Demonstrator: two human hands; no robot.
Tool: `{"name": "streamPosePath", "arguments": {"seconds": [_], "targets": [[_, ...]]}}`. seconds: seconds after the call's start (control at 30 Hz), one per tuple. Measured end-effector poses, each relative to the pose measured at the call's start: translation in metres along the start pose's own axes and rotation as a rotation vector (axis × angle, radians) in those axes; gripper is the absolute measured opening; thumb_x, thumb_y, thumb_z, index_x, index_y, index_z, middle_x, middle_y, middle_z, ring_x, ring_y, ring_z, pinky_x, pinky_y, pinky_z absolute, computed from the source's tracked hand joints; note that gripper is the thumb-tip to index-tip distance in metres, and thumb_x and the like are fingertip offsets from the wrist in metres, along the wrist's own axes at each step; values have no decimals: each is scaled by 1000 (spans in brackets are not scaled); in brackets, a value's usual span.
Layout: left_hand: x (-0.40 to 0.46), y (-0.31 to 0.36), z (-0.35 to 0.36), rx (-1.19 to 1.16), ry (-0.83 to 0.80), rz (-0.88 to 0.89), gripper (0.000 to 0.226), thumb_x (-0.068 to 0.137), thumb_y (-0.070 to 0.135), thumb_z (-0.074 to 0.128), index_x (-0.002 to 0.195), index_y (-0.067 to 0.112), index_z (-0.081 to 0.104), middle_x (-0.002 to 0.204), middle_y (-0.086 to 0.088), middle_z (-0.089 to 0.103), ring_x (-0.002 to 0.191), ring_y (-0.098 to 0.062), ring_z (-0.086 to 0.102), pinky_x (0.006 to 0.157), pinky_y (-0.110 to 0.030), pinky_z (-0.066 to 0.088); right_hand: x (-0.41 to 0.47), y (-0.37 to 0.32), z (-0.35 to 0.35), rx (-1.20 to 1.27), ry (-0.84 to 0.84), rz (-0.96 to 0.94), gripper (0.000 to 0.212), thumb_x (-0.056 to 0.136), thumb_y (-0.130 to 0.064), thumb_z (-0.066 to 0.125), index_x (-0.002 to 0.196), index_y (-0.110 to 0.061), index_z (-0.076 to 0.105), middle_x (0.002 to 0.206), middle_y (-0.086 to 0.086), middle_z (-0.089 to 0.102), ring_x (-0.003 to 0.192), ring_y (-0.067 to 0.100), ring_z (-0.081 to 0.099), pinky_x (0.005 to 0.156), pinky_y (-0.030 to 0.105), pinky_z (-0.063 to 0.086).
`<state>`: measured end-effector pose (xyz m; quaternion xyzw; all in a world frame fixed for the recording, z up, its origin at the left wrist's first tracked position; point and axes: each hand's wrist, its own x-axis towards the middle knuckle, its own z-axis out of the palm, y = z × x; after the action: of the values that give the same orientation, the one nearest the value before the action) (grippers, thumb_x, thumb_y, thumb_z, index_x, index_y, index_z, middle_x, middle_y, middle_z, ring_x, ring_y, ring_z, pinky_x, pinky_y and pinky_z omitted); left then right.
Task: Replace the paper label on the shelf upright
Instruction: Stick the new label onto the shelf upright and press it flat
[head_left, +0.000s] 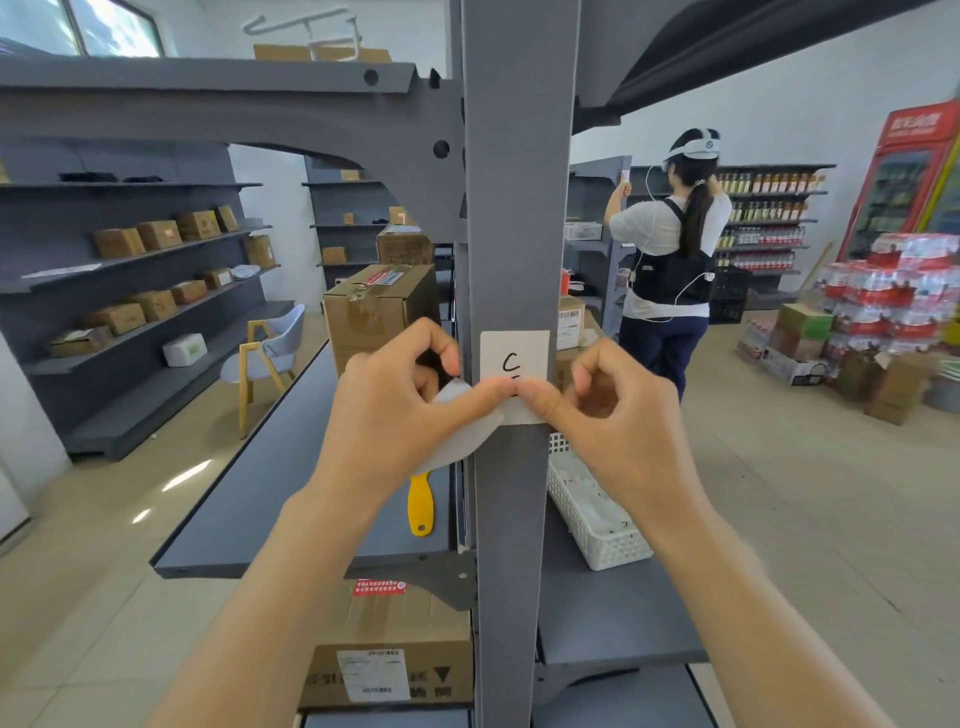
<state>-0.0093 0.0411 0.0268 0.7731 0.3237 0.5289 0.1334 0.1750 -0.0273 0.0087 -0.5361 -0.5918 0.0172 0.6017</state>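
Note:
A white paper label (514, 353) marked with a handwritten "C" is stuck on the front of the grey shelf upright (519, 208). Both thumbs press on its lower half. My left hand (400, 410) also holds a curled white backing sheet (462, 431) that hangs down to the left of the upright. My right hand (608, 410) has its thumb on the label's lower right part, its other fingers curled with nothing in them. The label's lower edge is partly hidden by my thumbs.
A yellow scraper (421, 501) lies on the grey shelf (270, 478) left of the upright. A white plastic basket (592, 509) sits on the shelf to the right. Cardboard boxes (379, 306) stand behind. A person (670, 249) works at shelves at the back right.

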Motion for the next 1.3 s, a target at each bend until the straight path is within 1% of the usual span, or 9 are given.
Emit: {"name": "streamPosePath", "arguments": {"seconds": [0.07, 0.2, 0.33, 0.43, 0.67, 0.87, 1.03, 1.13, 1.3], "targets": [[-8, -8, 1, 18, -48, -12, 50, 69, 67, 76, 77, 28, 45, 54, 7, 64, 49, -13, 58, 42, -28, 47, -8, 10, 2, -40, -16, -7, 45, 77, -63, 76, 69, -31, 45, 58, -9, 53, 51, 6, 47, 55, 28, 45], [-23, -19, 5, 17, -46, -35, 49, 68, 68, 73, 77, 30, 43, 42, 11, 52, 39, -11, 39, 44, -15, 32, -16, 22, 3, -155, -9, -46, 44, 80, -58, 77, 69, -32, 43, 56, -9, 55, 50, 8, 49, 54, 27, 45], [-11, -4, -4, -121, -49, -53, 45, 66, 64, 76, 82, 32, 48, 45, -4, 54, 40, -13, 36, 44, -19, 34, -6, 4, 0, -66, 45, -93, 39, 83, -52, 77, 70, -29, 48, 61, -4, 60, 53, 12, 53, 55, 35, 50], [9, 8, -9, -217, 17, -78, 37, 72, 49, 80, 81, 29, 50, 44, 5, 40, 40, -8, 29, 42, -16, 29, 10, -16, 2, 0, 82, -72, 39, 85, -51, 74, 72, -23, 50, 63, -2, 60, 54, 14, 54, 59, 43, 52], [18, 4, -7, -140, 62, -23, 39, 74, 55, 79, 81, 30, 50, 44, 12, 48, 44, -7, 39, 44, -16, 35, 25, -21, -3, -120, 82, -18, 46, 81, -64, 71, 73, -24, 49, 64, -5, 59, 58, 15, 57, 63, 50, 57], [-5, -14, 4, -61, 44, 27, 41, 74, 59, 76, 83, 31, 47, 44, 1, 43, 43, -10, 34, 45, -18, 32, 0, -3, 6, -64, 16, -7, 45, 80, -60, 75, 65, -33, 43, 55, -13, 50, 50, 4, 44, 53, 30, 43], [-24, -30, 11, -22, 6, 6, 53, 67, 78, 68, 86, 35, 43, 45, 3, 53, 40, -13, 40, 46, -19, 37, -18, 15, 13, -71, 3, 71, 51, 71, -76, 65, 66, -32, 42, 64, -21, 64, 56, 1, 60, 52, 32, 49], [-18, -20, 7, -114, 9, -13, 44, 71, 59, 79, 83, 34, 45, 44, 6, 47, 41, -9, 35, 46, -21, 36, -10, 1, 9, -70, 43, -13, 45, 79, -62, 73, 65, -32, 43, 56, -13, 54, 50, 6, 49, 54, 24, 41], [8, 7, -2, -251, 69, 8, 34, 81, 33, 81, 85, 29, 47, 42, 8, 41, 39, -8, 36, 44, -24, 38, 17, -32, 4, 21, 105, -48, 44, 88, -49, 73, 67, -19, 48, 59, -5, 50, 53, 14, 45, 57, 40, 48]]}}
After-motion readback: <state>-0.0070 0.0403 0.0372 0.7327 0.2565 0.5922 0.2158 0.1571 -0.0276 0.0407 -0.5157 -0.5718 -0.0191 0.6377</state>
